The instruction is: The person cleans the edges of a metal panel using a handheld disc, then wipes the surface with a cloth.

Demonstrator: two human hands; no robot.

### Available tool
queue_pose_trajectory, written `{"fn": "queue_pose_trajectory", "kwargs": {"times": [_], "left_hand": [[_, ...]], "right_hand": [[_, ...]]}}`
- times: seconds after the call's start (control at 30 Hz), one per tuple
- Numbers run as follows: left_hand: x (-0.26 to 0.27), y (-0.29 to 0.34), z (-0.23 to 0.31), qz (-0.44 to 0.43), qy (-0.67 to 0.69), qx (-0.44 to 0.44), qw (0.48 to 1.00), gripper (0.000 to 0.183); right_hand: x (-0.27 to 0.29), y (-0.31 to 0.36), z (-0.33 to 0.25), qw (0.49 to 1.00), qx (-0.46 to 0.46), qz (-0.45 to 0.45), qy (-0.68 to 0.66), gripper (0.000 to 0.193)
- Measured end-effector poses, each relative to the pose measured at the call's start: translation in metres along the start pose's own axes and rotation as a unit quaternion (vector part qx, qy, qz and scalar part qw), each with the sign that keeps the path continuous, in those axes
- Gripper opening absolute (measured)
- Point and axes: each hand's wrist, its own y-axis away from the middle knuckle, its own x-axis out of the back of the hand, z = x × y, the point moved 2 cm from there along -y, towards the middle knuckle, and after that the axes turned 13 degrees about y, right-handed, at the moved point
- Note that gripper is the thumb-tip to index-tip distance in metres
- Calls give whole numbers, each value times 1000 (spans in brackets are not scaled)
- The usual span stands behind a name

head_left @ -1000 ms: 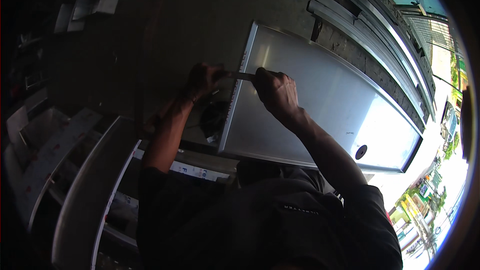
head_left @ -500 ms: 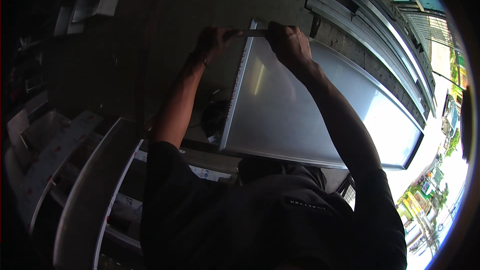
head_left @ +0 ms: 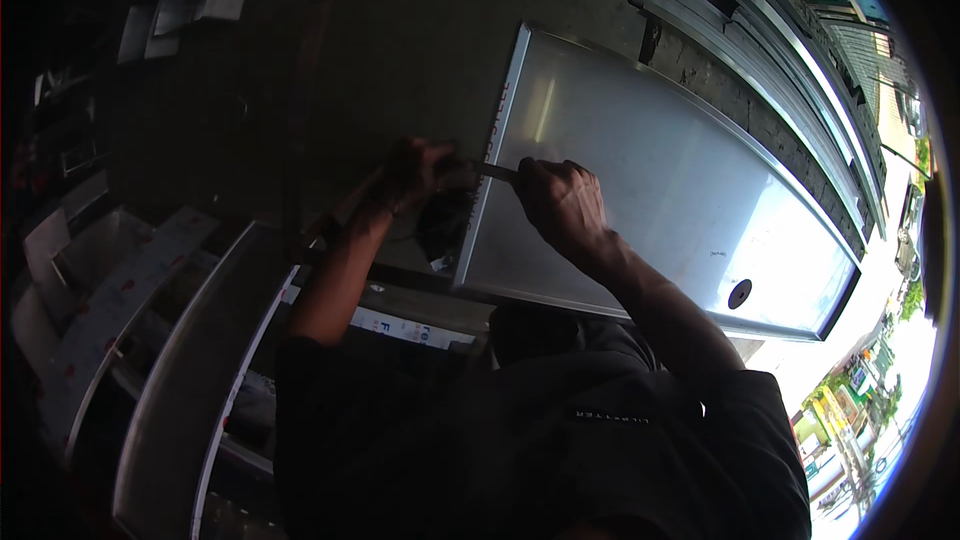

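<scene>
Over tray edge (head_left: 497, 130), strip (head_left: 499, 173) in both hands (head_left: 563, 198), nearer torso (head_left: 545, 440).

The picture is mostly dim, and strong daylight comes from the right, where the sunlit outdoor area (head_left: 832, 415) is partly overexposed. The wide rectangular silver metal sheet (head_left: 620, 190) has white glare at its right end and a narrow yellowish reflection at the left. The bare left hand (head_left: 415, 168) is shadowed and blurred, so the thin flat grey bar (head_left: 498, 173) is partly unclear. Straight edges bend toward the black rim, which shows bluish fringing at right.
</scene>
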Motion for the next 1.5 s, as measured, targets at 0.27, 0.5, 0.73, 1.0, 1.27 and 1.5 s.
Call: {"fn": "queue_pose_trajectory", "kwargs": {"times": [0.27,0.5,0.73,1.0,1.27,1.5], "left_hand": [[14,-121,-14,90,-1,1,996,47],[-5,12,2,-34,25,52,998,30],[-11,73,7,-129,82,18,988,18],[-7,12,-8,-79,57,40,994,16],[-3,85,20,-207,35,-41,977,23],[-4,59,-2,-184,43,85,978,19]], "right_hand": [[39,-97,63,998,-34,4,60,21],[2,1,-3,1000,20,-18,3,19],[-16,64,-40,995,24,-75,-58,10],[8,12,-14,999,42,-19,26,13],[-23,92,-58,992,48,-95,-73,9],[-8,54,-40,995,17,-87,-40,9]]}}
